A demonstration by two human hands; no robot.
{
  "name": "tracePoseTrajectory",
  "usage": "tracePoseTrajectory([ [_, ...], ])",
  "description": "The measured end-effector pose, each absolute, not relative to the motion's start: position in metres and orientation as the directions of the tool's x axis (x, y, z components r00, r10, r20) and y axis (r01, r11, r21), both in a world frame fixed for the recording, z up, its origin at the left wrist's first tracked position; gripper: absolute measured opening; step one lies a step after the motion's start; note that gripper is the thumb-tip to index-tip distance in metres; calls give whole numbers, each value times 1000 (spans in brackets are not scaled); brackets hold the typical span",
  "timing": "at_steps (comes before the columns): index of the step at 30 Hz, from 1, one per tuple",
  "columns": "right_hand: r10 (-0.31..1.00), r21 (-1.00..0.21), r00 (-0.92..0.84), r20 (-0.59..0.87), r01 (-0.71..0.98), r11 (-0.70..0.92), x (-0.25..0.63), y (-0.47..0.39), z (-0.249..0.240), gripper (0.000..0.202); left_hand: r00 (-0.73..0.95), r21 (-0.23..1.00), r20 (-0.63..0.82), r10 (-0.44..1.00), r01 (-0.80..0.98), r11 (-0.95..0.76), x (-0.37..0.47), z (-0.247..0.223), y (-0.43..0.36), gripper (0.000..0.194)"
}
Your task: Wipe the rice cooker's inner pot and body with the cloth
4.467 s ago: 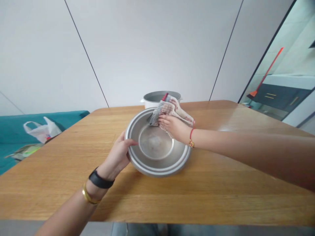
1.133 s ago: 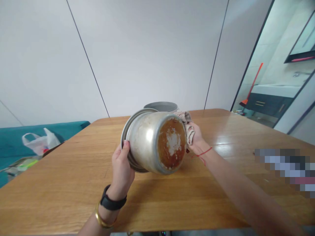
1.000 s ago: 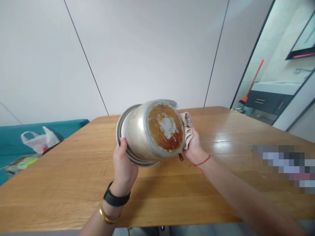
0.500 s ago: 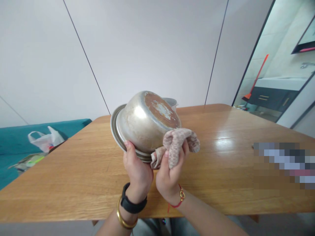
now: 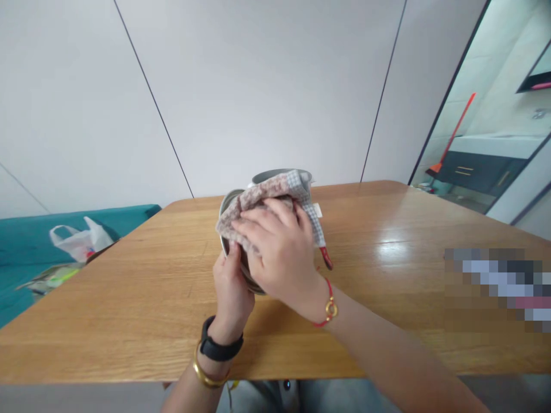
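Observation:
A metal basin [image 5: 227, 202] is tilted above the table, mostly covered now. My left hand [image 5: 235, 281] grips its rim at the lower left, thumb over the edge. Across the basin lies a mottled pinkish-brown cleaning cloth [image 5: 275, 188] with a grey checked border and a red hanging loop. My right hand [image 5: 279, 246] presses the cloth onto the basin, its fingers laid over the fabric. Cloth and hand hide the basin's base and most of its side.
Just behind the basin stands a grey-rimmed pot [image 5: 275, 172] on the wooden table [image 5: 129, 287]. A blurred-out patch [image 5: 508, 287] covers something at the table's right. On the teal sofa [image 5: 26, 235] sits a white plastic bag [image 5: 81, 241]. A red-handled broom [image 5: 454, 137] leans beyond the doorway.
My right hand has moved from the basin's lower right edge up and left over it, spreading the bunched cloth across. The basin has turned, and its worn brown base no longer shows.

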State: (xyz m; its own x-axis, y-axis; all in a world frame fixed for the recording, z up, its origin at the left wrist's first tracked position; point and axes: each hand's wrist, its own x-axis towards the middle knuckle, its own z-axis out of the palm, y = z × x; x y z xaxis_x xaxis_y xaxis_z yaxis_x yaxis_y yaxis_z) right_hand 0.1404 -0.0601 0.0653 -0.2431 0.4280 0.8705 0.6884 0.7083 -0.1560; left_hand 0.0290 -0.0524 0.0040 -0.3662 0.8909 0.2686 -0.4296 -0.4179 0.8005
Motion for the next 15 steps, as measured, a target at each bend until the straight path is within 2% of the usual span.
tracePoseTrajectory([
  [3, 485, -360, -207, 850, 445, 820, 163, -27, 87, 38, -332, 754, 44, 942, -608, -250, 28, 10, -58, 31],
  [5, 530, -468, -165, 832, 304, 829, 178, 0, 85, 40, -263, 733, -51, 964, -665, -143, 23, 11, -61, 28],
  [10, 736, -719, -55, 675, 175, 673, 203, 40, 38, 40, -230, 719, -160, 960, -694, -46, 12, 13, -65, 29],
  [12, 770, -760, 8, 638, 166, 628, 205, 31, 16, 39, -285, 711, -162, 945, -697, -89, 10, 18, -64, 29],
  [15, 711, -696, 13, 703, 216, 685, 198, -9, -4, 37, -384, 716, -136, 913, -675, -177, 10, 25, -60, 28],
])
